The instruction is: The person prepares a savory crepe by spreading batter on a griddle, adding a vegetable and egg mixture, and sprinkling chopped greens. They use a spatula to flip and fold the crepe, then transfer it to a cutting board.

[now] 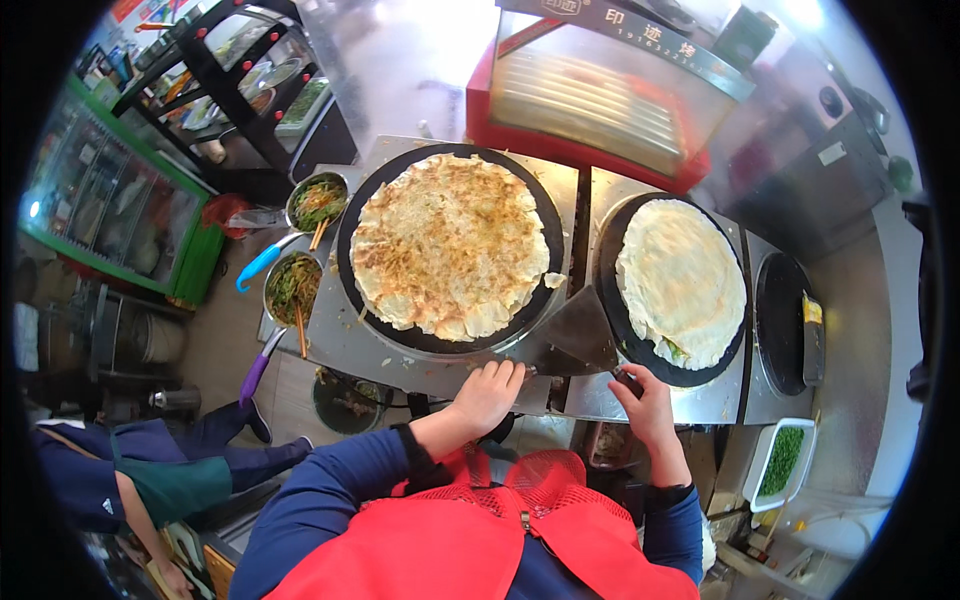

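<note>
My left hand (489, 395) closes on the handle of one flat metal scraper at the front edge of the griddle counter. In my right hand (646, 403) is the dark handle of another scraper with a wide triangular blade (581, 330). The two blades overlap between the griddles, so the left one is partly hidden. A large browned flatbread (450, 244) covers most of the left round griddle (553, 225). On the middle griddle (611, 289) lies a paler folded flatbread (682, 285), with green filling showing at its near edge.
Two pans of shredded vegetables (319, 202) (294, 289) with chopsticks stand at the left edge, their handles jutting out. A third griddle (776, 322) and a tub of chopped greens (784, 461) are at right. Behind stands a red-based roller grill (592, 112). A co-worker (172, 480) is at lower left.
</note>
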`<move>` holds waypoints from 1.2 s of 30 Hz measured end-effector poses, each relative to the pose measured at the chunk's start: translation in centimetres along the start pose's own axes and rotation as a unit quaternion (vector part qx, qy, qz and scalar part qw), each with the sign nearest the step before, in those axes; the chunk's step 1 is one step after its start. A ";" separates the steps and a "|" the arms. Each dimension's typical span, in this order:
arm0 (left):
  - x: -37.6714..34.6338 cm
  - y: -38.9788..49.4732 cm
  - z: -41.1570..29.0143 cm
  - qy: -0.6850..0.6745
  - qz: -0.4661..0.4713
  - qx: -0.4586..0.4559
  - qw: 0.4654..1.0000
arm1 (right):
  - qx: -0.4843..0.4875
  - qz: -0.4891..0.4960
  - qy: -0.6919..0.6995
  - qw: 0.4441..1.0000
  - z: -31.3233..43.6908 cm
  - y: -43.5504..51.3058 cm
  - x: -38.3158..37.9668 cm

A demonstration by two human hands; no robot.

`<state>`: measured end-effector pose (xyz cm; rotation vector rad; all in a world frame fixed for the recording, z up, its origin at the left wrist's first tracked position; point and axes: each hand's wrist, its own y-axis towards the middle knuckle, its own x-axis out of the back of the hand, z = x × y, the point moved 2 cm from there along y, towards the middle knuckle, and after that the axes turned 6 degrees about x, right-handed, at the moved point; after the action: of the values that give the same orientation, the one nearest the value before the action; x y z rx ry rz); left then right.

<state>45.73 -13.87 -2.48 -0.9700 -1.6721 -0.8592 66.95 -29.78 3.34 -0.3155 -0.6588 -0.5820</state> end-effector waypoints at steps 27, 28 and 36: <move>18.3 -7.6 32.4 -0.578 0.285 0.442 0.624 | -0.070 0.206 0.084 0.973 5.1 13.4 -3.8; 17.7 -5.1 32.8 -0.584 0.294 0.417 0.632 | -0.094 0.230 0.046 0.968 5.6 14.7 -4.0; 17.7 11.8 34.1 -0.170 0.435 0.346 0.814 | -0.112 0.257 -0.275 0.920 10.5 24.4 -6.6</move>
<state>39.42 24.79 6.52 -1.2069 -1.3872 0.5427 72.23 -2.98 4.68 -0.8587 -1.0051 -0.0483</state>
